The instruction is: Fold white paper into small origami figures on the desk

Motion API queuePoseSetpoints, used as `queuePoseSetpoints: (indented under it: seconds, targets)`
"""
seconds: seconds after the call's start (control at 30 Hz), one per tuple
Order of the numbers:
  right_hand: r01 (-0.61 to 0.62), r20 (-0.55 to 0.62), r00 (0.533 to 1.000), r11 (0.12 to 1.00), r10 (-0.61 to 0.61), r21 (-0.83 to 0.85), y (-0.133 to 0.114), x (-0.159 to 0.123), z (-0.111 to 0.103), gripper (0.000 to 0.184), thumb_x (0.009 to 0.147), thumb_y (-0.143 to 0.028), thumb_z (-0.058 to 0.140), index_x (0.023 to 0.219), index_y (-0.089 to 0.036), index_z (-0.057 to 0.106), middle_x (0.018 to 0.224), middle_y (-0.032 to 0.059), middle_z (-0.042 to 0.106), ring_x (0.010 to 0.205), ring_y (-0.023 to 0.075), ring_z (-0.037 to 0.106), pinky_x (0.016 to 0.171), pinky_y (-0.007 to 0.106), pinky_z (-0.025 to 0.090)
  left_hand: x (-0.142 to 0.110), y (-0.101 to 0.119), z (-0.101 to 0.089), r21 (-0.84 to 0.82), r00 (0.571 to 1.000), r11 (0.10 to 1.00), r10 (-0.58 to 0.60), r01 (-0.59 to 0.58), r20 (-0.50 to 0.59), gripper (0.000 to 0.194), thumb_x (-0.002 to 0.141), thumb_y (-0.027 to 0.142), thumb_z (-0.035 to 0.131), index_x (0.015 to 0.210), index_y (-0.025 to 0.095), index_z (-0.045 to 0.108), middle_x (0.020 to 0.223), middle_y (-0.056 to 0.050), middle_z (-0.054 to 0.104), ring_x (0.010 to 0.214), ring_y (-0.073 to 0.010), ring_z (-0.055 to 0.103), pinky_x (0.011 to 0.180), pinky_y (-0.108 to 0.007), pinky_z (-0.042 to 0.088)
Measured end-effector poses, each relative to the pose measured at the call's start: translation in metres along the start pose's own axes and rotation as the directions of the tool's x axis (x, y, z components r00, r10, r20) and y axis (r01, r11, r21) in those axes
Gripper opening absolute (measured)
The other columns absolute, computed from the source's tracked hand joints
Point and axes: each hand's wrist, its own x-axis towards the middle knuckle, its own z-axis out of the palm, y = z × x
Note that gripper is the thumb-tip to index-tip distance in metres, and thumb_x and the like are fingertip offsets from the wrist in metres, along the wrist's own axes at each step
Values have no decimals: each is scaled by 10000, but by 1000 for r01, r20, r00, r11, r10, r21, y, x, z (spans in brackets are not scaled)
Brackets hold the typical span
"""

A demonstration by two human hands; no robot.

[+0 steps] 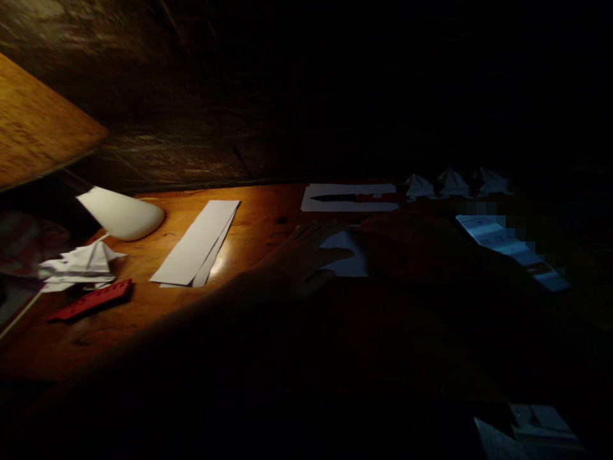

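Note:
In the dim middle of the table, a piece of white paper [353, 260] lies under my hands. My left hand [306, 259] rests on its left side, palm down with the fingers spread. At the paper's right edge is my right hand [395, 246], so deep in shadow that its fingers cannot be made out. Just beyond them, a knife [354, 198] with a dark blade and a red handle lies across white sheets [352, 188]. Several folded paper shapes [450, 183] with pointed tops stand in a row to the right of the knife.
Long white paper strips [196, 246] lie to the left. Farther left are a white rounded cone-like object [122, 214], a crumpled folded paper [89, 265] and a red object with holes [93, 300]. A bluish lit strip [512, 249] lies right. Papers [541, 428] show at lower right.

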Motion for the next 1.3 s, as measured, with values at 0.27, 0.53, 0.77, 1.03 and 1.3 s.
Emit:
queuePoseSetpoints:
  seconds: [0.27,0.53,0.77,1.03,1.3]
  targets:
    - [29,-3,1000,1000,-29,0,1,0,0,823,783,-330,783,1542,-265,468,1553,133,546,1380,364,551,1130,599,463,0,1,-2,27,1000,1000,-11,11,23,482,983,229,608,1454,292,533,1675,-121,307,1543,-362,321,1219,-639,355]
    - [6,7,1000,1000,-6,14,-4,2,-3,834,776,-331,799,1540,-263,474,1548,122,550,1371,376,552,1128,598,465,0,-6,4,60,1000,998,24,-24,9,523,953,249,644,1462,294,532,1673,-125,314,1528,-372,350,1210,-637,360]
    - [1,10,1000,999,-1,48,-3,1,-1,839,773,-307,795,1546,-241,475,1540,137,547,1394,366,526,1164,575,433,0,-4,3,37,1000,999,11,-11,4,464,981,255,606,1443,277,559,1658,-135,333,1518,-385,355,1197,-650,370]
    - [4,29,1000,999,-5,32,-2,1,-3,806,797,-344,766,1544,-252,480,1538,135,549,1391,370,532,1147,606,443,2,4,-6,-29,999,1000,-1,2,40,396,995,219,605,1356,370,662,1672,-55,304,1519,-385,335,1205,-688,326]
    - [-13,27,1000,999,12,39,-6,2,-6,770,799,-351,781,1509,-211,518,1517,157,569,1377,371,550,1134,596,462,2,3,-4,-23,1000,1000,16,-16,4,398,994,185,608,1332,377,691,1665,-35,350,1518,-379,337,1230,-715,265]
